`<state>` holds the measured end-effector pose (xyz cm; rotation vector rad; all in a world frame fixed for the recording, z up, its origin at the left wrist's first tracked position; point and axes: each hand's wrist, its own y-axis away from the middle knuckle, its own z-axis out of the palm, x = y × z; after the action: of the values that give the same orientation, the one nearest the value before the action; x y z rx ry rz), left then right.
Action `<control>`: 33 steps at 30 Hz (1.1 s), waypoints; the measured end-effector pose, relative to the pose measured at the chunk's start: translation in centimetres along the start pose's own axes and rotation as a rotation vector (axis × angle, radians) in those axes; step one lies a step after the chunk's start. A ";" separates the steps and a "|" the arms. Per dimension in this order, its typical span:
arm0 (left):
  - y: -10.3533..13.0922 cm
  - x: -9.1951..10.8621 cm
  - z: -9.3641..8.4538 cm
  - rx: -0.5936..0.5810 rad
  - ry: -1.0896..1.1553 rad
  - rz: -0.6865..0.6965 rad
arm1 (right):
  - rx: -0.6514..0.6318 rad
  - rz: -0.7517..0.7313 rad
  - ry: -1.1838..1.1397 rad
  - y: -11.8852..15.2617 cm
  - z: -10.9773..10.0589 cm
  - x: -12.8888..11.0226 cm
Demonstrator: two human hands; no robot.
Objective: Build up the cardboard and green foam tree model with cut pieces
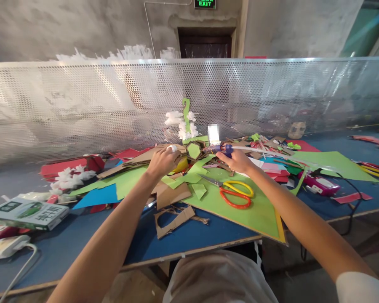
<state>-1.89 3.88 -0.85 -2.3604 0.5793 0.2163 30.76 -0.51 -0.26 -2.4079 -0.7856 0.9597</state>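
Observation:
My right hand (238, 161) is closed round a purple glue gun (227, 149), whose tip points left. A long translucent glue stick (255, 150) trails from its back end to the right. Just left of the tip stands a hexagonal cardboard piece (194, 150) with a green face. Beside it, my left hand (164, 160) is curled, with a white covering on one finger; its fingertips are hidden, so what it grips cannot be made out. Behind the hexagon rises a curved green paper strip (186, 110) with white tufts (187, 131) around it. A yellow object (180, 165) lies below the left fingers.
Scissors (236, 194) with yellow and orange handles lie on green sheets (255, 216). Cardboard scraps (173, 221) sit nearer the front edge. A green-white box (28, 212) lies left, a magenta device (320, 184) with a black cable right. A perforated metal panel (97, 101) runs behind.

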 end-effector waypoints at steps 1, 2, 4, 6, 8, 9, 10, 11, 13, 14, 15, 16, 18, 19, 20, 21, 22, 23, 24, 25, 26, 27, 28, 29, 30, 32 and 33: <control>0.0 0.1 -0.1 -0.002 -0.005 0.004 | 0.011 0.003 -0.008 0.0 0.0 0.0; 0.0 0.2 -0.1 -0.005 -0.011 0.011 | 0.022 0.009 -0.012 0.0 0.1 0.1; -0.1 0.3 -0.2 -0.014 -0.023 0.022 | 0.038 0.021 -0.013 0.0 0.2 0.2; -0.1 0.4 -0.3 -0.021 -0.027 0.020 | 0.049 0.019 -0.007 -0.1 0.3 0.2; -0.1 0.4 -0.3 -0.023 -0.022 0.009 | 0.053 0.007 0.004 -0.2 0.3 0.2; -0.1 0.4 -0.2 -0.022 -0.017 0.003 | 0.050 0.002 0.013 -0.2 0.3 0.1; -0.1 0.3 -0.2 -0.021 -0.012 -0.001 | 0.048 -0.002 0.024 -0.2 0.3 0.1; 0.0 0.3 -0.1 -0.021 -0.009 -0.005 | 0.046 -0.004 0.035 -0.2 0.2 0.1; 0.0 0.2 -0.1 -0.026 -0.012 -0.010 | 0.043 0.000 0.050 -0.2 0.2 0.0; 0.0 0.2 -0.2 -0.029 -0.017 -0.010 | 0.040 0.005 0.052 -0.2 0.2 0.0; 0.0 0.2 -0.2 -0.033 -0.024 -0.009 | 0.037 0.013 0.052 -0.1 0.3 0.0; 0.0 0.2 -0.3 -0.035 -0.031 -0.010 | 0.032 0.020 0.050 -0.1 0.3 0.0; 0.0 0.3 -0.4 -0.036 -0.044 -0.016 | 0.024 0.027 0.048 -0.1 0.3 0.0; 0.0 0.3 -0.5 -0.035 -0.050 -0.019 | 0.026 0.027 0.051 -0.1 0.4 0.0; 0.0 0.4 -0.5 -0.033 -0.053 -0.021 | 0.029 0.026 0.056 -0.1 0.4 0.1; 0.0 0.4 -0.4 -0.030 -0.053 -0.021 | 0.035 0.025 0.061 -0.1 0.4 0.1; 0.0 0.3 -0.4 -0.027 -0.050 -0.017 | 0.038 0.025 0.066 -0.1 0.4 0.1; 0.0 0.3 -0.3 -0.024 -0.044 -0.013 | 0.039 0.025 0.070 -0.1 0.4 0.1; 0.0 0.2 -0.2 -0.022 -0.036 -0.010 | 0.039 0.025 0.072 -0.1 0.3 0.0; 0.0 0.2 -0.1 -0.019 -0.027 -0.008 | 0.037 0.024 0.074 -0.1 0.3 0.0; 0.0 0.1 0.0 -0.016 -0.019 -0.008 | 0.037 0.023 0.077 -0.1 0.2 0.0; 0.0 0.1 0.1 -0.013 -0.012 -0.010 | 0.038 0.022 0.080 -0.2 0.2 0.0; 0.0 0.0 0.1 -0.010 -0.006 -0.014 | 0.040 0.022 0.084 -0.2 0.2 0.0; 0.0 0.0 0.1 -0.010 -0.003 -0.019 | 0.040 0.022 0.088 -0.2 0.1 0.0; 0.0 0.0 0.1 -0.013 -0.003 -0.026 | 0.039 0.023 0.089 -0.2 0.1 0.0; 0.0 0.1 -0.1 -0.025 -0.006 -0.037 | 0.036 0.026 0.087 -0.2 0.2 0.1; -0.1 0.2 -0.1 -0.031 -0.010 -0.041 | 0.039 0.029 0.084 -0.2 0.3 0.2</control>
<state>-1.72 3.79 -0.78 -2.3978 0.5260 0.2199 30.54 -0.17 -0.42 -2.4155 -0.6971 0.8700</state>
